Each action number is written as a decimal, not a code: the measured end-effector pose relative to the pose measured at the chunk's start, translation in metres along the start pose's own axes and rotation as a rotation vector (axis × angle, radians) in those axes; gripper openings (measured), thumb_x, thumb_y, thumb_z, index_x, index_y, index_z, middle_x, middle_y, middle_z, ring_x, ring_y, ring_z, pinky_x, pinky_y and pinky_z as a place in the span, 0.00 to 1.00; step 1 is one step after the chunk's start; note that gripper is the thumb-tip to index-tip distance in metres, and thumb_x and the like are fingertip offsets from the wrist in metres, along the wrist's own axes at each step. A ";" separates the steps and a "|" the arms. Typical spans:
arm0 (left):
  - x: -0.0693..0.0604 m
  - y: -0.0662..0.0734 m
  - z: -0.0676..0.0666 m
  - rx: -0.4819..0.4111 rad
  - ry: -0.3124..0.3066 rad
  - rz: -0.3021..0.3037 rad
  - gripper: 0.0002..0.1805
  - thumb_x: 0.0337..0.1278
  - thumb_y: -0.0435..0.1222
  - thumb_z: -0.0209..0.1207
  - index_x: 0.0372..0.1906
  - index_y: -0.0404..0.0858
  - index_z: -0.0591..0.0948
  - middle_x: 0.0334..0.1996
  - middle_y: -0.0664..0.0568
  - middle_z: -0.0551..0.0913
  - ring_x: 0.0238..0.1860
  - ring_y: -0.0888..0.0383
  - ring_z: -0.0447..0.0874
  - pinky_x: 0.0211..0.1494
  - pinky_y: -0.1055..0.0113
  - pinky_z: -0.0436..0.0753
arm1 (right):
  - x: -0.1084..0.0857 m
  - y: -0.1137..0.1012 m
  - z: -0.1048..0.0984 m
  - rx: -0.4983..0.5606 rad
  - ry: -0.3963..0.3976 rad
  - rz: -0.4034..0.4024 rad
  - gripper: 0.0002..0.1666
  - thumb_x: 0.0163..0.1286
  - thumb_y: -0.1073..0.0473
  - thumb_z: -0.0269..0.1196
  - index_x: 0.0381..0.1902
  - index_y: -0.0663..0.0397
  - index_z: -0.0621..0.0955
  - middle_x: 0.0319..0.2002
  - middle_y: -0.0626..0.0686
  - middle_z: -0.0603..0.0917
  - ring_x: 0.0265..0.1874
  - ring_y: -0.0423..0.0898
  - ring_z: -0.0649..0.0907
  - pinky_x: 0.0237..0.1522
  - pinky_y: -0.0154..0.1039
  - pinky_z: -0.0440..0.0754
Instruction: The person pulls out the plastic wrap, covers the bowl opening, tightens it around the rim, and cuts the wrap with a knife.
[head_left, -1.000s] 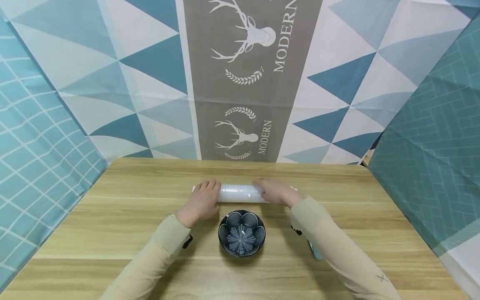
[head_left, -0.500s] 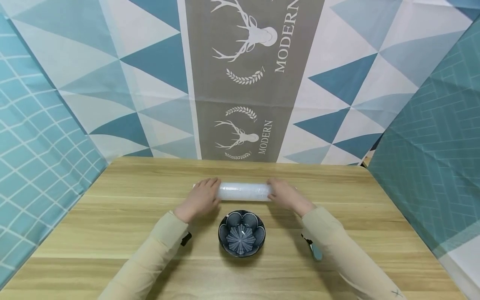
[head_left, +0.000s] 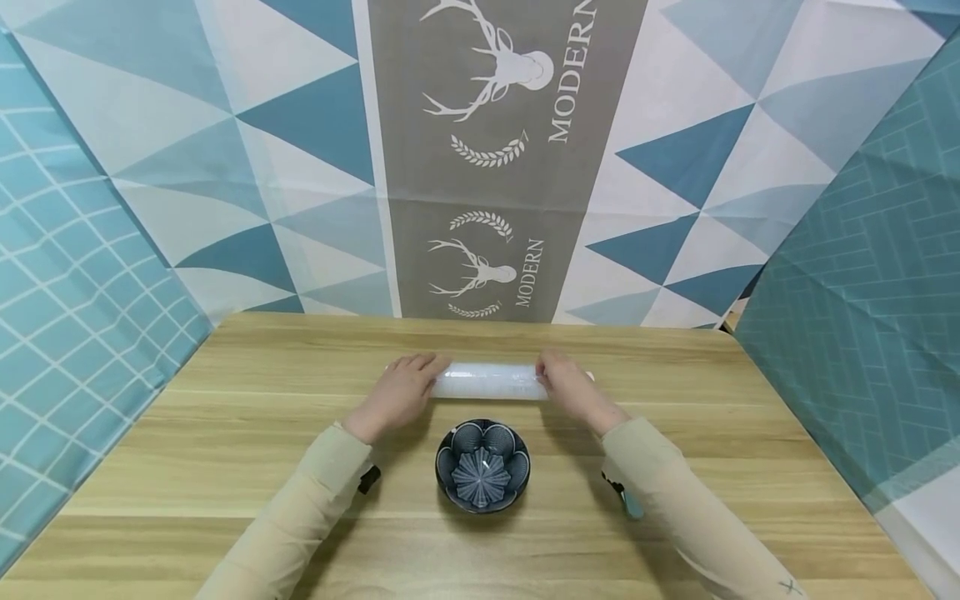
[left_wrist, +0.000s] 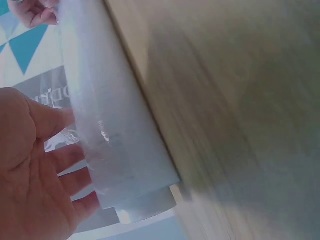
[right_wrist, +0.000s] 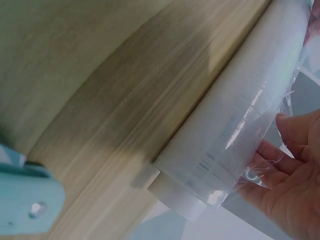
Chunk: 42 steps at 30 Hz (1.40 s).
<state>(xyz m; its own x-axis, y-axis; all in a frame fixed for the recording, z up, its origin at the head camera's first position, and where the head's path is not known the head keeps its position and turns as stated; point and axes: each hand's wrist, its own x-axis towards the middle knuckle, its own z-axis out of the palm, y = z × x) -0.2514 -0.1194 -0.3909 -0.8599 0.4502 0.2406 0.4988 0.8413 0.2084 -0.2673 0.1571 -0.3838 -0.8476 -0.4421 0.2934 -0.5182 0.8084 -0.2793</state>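
A roll of clear plastic wrap [head_left: 491, 382] lies crosswise on the wooden table, its core showing at the end. My left hand [head_left: 397, 390] rests over the roll's left part; in the left wrist view its extended fingers [left_wrist: 67, 157] touch the wrap's surface. At the other end, my right hand [head_left: 573, 387] pinches loose film, which looks wrinkled beside its fingers [right_wrist: 270, 170] in the right wrist view. Some fingertips are hidden behind the roll and film. Nearer to me, a dark blue flower-patterned bowl [head_left: 482, 467] sits upright between my forearms, touched by neither hand.
A teal-handled tool [head_left: 632, 503] lies beside my right forearm, partly covered by the sleeve; its handle [right_wrist: 32, 202] also shows in the right wrist view. Patterned cloth [head_left: 480, 167] hangs behind the wooden table [head_left: 262, 467], with tiled-pattern sheets at both sides.
My right hand has slid outward toward the roll's right end. My left hand has moved slightly forward over the roll. The roll has shifted a little away from me; the bowl has stayed put.
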 end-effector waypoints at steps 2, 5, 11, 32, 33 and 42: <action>0.000 0.000 0.000 -0.038 0.002 0.000 0.22 0.64 0.33 0.44 0.63 0.39 0.67 0.59 0.35 0.69 0.60 0.38 0.65 0.64 0.44 0.61 | -0.001 0.000 0.000 0.002 -0.001 0.018 0.02 0.63 0.68 0.55 0.31 0.61 0.72 0.28 0.53 0.74 0.30 0.49 0.75 0.34 0.43 0.76; 0.001 -0.001 -0.001 -0.107 0.004 -0.004 0.22 0.65 0.33 0.43 0.63 0.38 0.67 0.60 0.35 0.68 0.61 0.38 0.65 0.64 0.45 0.60 | -0.002 -0.001 -0.001 0.014 -0.020 0.066 0.02 0.65 0.66 0.53 0.33 0.61 0.71 0.29 0.53 0.74 0.29 0.48 0.76 0.32 0.42 0.76; -0.001 -0.004 -0.003 -0.124 0.006 0.040 0.21 0.63 0.31 0.46 0.61 0.34 0.69 0.59 0.32 0.67 0.61 0.36 0.64 0.64 0.43 0.59 | -0.008 -0.001 -0.002 0.044 -0.026 0.060 0.02 0.67 0.64 0.52 0.36 0.57 0.69 0.27 0.50 0.74 0.25 0.45 0.74 0.28 0.39 0.75; -0.015 -0.002 -0.010 -0.156 0.006 0.049 0.21 0.65 0.32 0.44 0.61 0.34 0.68 0.62 0.40 0.66 0.64 0.41 0.62 0.67 0.44 0.53 | -0.020 -0.002 -0.004 0.061 0.048 -0.033 0.03 0.67 0.66 0.53 0.38 0.58 0.70 0.37 0.56 0.82 0.37 0.52 0.82 0.38 0.43 0.81; -0.015 -0.001 -0.010 -0.172 0.006 0.039 0.21 0.65 0.33 0.44 0.61 0.34 0.68 0.62 0.40 0.66 0.64 0.41 0.62 0.67 0.44 0.54 | -0.021 -0.002 -0.005 0.064 0.051 -0.031 0.03 0.67 0.66 0.53 0.38 0.58 0.71 0.36 0.57 0.82 0.37 0.52 0.82 0.38 0.43 0.81; -0.020 0.000 -0.011 -0.227 0.012 0.001 0.21 0.65 0.33 0.44 0.62 0.38 0.68 0.61 0.43 0.69 0.62 0.43 0.66 0.66 0.47 0.59 | -0.028 -0.007 -0.007 0.056 0.064 -0.016 0.02 0.66 0.65 0.54 0.37 0.57 0.72 0.32 0.53 0.82 0.28 0.45 0.81 0.30 0.38 0.79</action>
<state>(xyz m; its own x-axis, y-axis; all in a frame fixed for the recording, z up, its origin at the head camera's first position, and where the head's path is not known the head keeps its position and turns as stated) -0.2329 -0.1312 -0.3851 -0.8586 0.4465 0.2519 0.5126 0.7512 0.4159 -0.2391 0.1670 -0.3835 -0.8311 -0.4276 0.3555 -0.5387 0.7777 -0.3240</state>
